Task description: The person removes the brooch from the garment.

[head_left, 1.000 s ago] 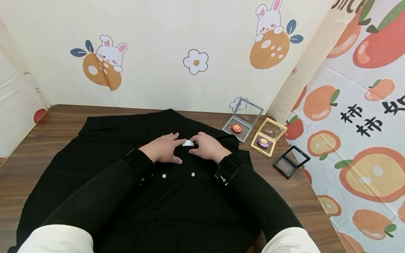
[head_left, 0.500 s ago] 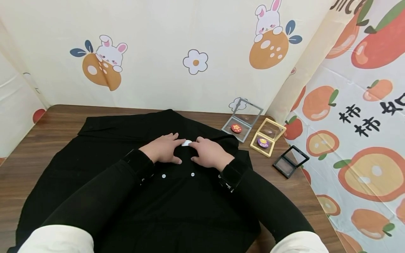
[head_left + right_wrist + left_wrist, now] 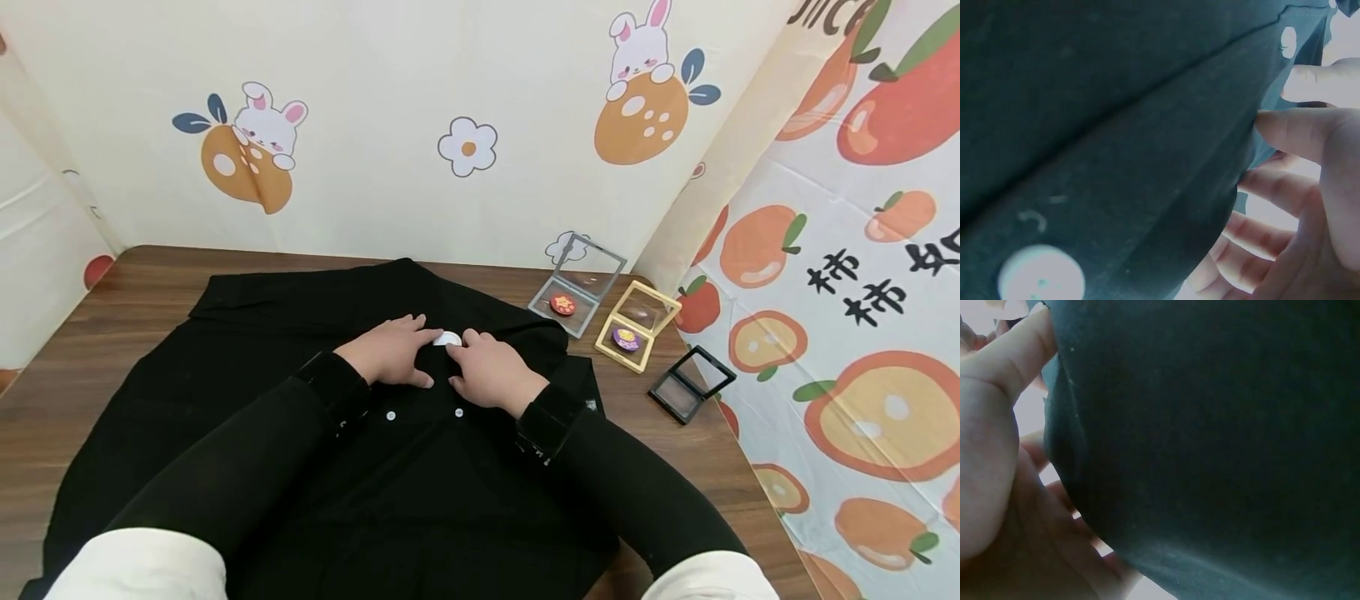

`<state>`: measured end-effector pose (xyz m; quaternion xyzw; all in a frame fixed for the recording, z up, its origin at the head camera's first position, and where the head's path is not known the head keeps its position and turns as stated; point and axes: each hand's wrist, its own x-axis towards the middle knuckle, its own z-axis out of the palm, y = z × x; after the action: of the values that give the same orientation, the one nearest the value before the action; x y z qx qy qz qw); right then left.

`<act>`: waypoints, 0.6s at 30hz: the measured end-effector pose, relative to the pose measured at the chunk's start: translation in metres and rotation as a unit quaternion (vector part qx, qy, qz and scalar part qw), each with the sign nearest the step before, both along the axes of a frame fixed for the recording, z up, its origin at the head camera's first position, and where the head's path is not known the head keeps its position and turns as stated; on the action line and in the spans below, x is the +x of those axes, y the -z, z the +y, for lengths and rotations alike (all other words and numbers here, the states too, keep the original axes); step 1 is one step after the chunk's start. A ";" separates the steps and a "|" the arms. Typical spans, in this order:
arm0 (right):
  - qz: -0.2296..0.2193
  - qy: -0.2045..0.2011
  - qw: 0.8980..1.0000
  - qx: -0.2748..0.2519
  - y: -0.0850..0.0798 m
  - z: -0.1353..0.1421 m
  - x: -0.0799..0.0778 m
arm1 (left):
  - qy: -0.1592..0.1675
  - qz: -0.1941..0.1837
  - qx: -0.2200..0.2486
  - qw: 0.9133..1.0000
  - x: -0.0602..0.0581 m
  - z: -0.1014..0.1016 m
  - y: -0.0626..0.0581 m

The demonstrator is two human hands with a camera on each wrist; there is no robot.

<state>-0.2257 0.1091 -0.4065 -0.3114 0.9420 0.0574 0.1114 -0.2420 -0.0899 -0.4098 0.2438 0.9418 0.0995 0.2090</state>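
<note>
A black button-up garment (image 3: 300, 492) lies spread on the wooden table, with two white buttons (image 3: 391, 416) showing on it. Between my hands sits a small white disc (image 3: 448, 338) on the cloth; my fingers partly cover its edges. My left hand (image 3: 390, 350) lies palm down, fingers extended, its index fingertip at the disc's left edge and its thumb spread onto the cloth. With its index fingertip, my right hand (image 3: 495, 371) touches the disc's lower right edge; its thumb points at the cloth below. Both wrist views show mostly dark cloth beside bent fingers.
Three open clear-lidded cases stand at the right: a grey case (image 3: 576, 285) with a red round piece, a yellow case (image 3: 637, 325) with a purple one, and a black case (image 3: 690, 383). A printed curtain (image 3: 360, 200) rises behind the table (image 3: 97, 333).
My right hand has shifted slightly down, and its index fingertip has come from the disc's right side to its lower edge. More of the disc shows now. The left hand stays in place.
</note>
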 end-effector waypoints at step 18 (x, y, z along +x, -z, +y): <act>0.002 -0.002 1.000 -0.003 0.000 -0.001 0.000 | -0.010 -0.009 -0.003 1.000 0.000 0.003 -0.004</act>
<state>-0.2259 0.1082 -0.4068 -0.3137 0.9417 0.0555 0.1081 -0.2418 -0.0868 -0.4058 0.2324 0.9427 0.1007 0.2173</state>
